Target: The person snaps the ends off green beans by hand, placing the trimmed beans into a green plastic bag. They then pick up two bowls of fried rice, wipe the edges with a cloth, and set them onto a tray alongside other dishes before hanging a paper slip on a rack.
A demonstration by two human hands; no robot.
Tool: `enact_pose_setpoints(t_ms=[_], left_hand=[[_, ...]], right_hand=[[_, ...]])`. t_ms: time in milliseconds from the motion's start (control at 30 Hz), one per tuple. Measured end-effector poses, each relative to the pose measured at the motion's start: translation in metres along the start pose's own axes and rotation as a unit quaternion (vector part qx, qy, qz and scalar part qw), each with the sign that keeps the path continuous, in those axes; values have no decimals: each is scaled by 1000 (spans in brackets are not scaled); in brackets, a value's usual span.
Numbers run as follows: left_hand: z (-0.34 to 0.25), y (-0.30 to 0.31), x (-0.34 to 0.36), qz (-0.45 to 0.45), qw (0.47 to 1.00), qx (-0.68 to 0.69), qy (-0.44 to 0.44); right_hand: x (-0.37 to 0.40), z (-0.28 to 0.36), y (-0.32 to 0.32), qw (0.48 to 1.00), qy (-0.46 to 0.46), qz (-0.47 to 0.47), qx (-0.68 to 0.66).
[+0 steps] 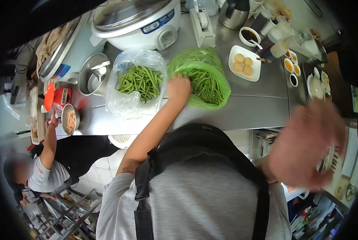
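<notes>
My left hand (179, 90) is closed on the near-left rim of a green plastic bag (223, 76), its fingertips partly hidden at the edge. Inside that bag lie many cut green beans (206, 85). Just left of it stands a clear plastic bag (117, 98) with more cut green beans (141, 83) in it. My right hand (309, 148) is raised off to the right, away from the bags and close to the camera. Motion smears its fingers, so whether it holds anything cannot be made out.
A white rice cooker (135, 34) and a tape dispenser (203, 30) stand behind the bags. A metal bowl (87, 76) is at left, a square plate of round balls (244, 76) at right. A co-worker (51, 172) reaches toward a pan (75, 128) at far left.
</notes>
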State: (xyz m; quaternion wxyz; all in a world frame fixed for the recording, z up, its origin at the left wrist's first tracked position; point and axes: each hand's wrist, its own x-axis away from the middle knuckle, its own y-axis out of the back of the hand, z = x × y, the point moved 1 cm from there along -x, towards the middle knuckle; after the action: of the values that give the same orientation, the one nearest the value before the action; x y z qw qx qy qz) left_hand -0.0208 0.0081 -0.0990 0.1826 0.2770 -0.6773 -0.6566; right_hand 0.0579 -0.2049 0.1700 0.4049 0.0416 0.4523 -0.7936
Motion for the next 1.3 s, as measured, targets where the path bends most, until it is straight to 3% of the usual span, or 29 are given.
enact_pose_setpoints(t_ms=[133, 167, 233, 333, 533, 633, 733, 833, 900, 1000, 1300], left_hand=[[3, 40, 7, -19, 986, 167, -4], [1, 50, 9, -32, 980, 197, 1], [-4, 66, 10, -56, 966, 252, 1], [-8, 81, 10, -92, 943, 320, -12], [-9, 94, 9, -120, 915, 384, -22], [-4, 90, 10, -106, 910, 399, -20], [-5, 88, 12, -85, 889, 449, -2], [-5, 85, 10, -51, 859, 509, 35], [-6, 83, 9, -40, 837, 543, 46], [-5, 73, 6, 67, 731, 678, 42], [-6, 67, 8, 106, 649, 746, 106]], right_hand=[[12, -64, 61, 973, -145, -80, 161], [18, -83, 89, 963, -205, -56, 165], [25, -115, 116, 900, -293, -20, 321], [40, -162, 145, 853, -292, 41, 431], [37, -197, 142, 816, -238, 70, 521], [34, -203, 139, 838, -187, 67, 509], [36, -204, 153, 838, -269, 69, 470], [38, -198, 148, 882, -275, 19, 383], [38, -191, 143, 874, -277, 9, 398], [36, -184, 139, 856, -257, 27, 449], [45, -178, 144, 843, -360, 74, 394]])
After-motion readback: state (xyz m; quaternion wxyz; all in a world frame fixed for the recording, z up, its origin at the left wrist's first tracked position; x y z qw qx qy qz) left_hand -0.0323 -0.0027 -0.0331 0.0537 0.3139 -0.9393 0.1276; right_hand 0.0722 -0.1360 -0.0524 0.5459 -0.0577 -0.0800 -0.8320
